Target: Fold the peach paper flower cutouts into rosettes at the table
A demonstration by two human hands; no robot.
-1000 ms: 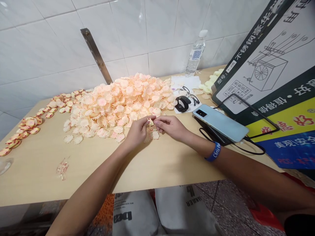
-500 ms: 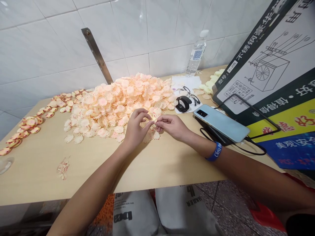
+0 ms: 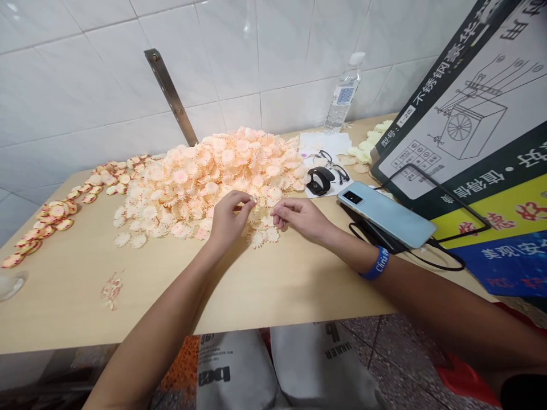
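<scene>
A large heap of pale pink and cream flower-shaped pieces point(image 3: 205, 171) lies on the light wooden table point(image 3: 256, 290). At the heap's front edge, my left hand point(image 3: 231, 216) is closed, thumb and index finger pinched together; whatever is between the tips is too small to name. My right hand point(image 3: 301, 217) is also closed in a pinch, a short gap to the right, its held thing too small to make out. Several cream pieces point(image 3: 261, 232) lie between and just below the two hands.
Red-edged pieces point(image 3: 55, 213) line the table's left side, with small scraps point(image 3: 111, 291) nearer the front. To the right are a black wristband point(image 3: 318, 181), glasses, a light blue phone point(image 3: 387, 215) with a cable, a bottle point(image 3: 343, 94) and a large printed box point(image 3: 461, 131).
My hands have moved apart, the left one shifting left. Earlier their fingertips met over the heap's front edge.
</scene>
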